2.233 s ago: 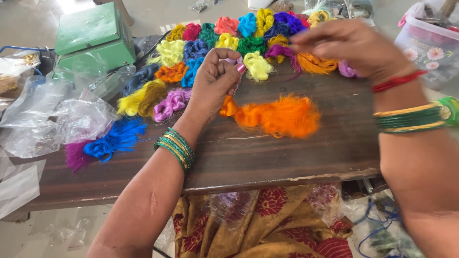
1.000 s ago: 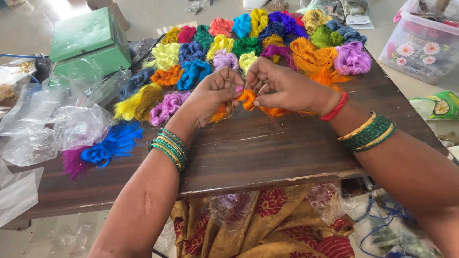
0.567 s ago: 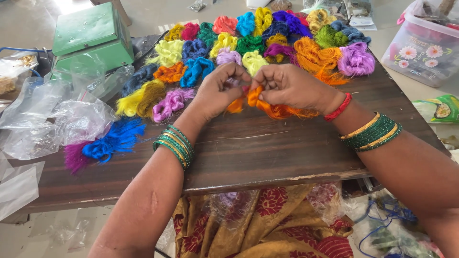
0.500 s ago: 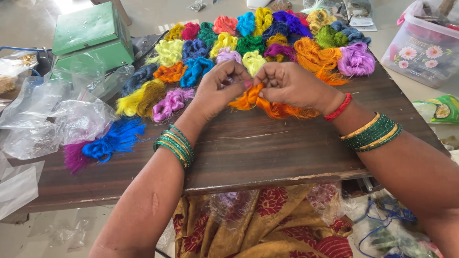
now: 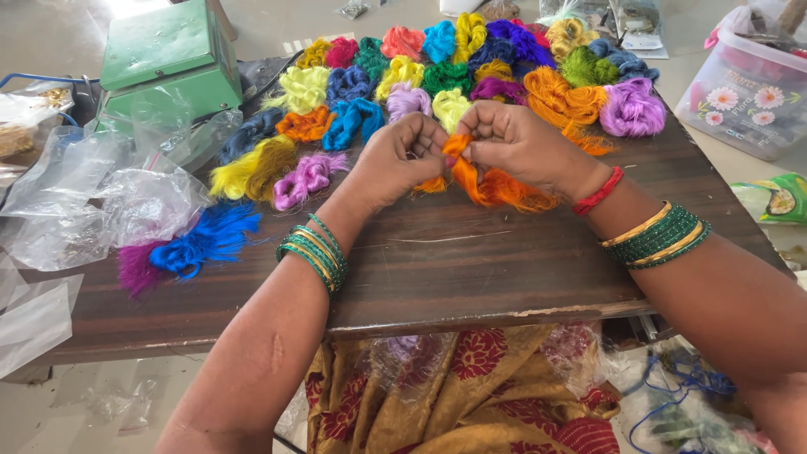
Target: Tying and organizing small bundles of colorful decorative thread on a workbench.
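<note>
Over the middle of a dark wooden board (image 5: 471, 269), my left hand (image 5: 395, 160) and my right hand (image 5: 521, 147) meet, both pinching one orange fibre bundle (image 5: 487, 181). The bundle's loose end trails onto the board under my right hand. Green bangles ring both wrists, and a red band sits on the right one. Just beyond my fingers lie a pale yellow-green tuft (image 5: 450, 108) and a lilac tuft (image 5: 407, 101).
Several coloured fibre tufts fan across the far half of the board, with a blue one (image 5: 210, 240) and a magenta one (image 5: 136, 267) at the left. Clear plastic bags (image 5: 101, 202) and a green metal box (image 5: 164, 63) sit left; a flowered plastic tub (image 5: 752, 88) stands right.
The loose orange fibre that lay spread on the board has been gathered. My right hand came back from the far tufts, and both hands now grip the compacted bundle together.
</note>
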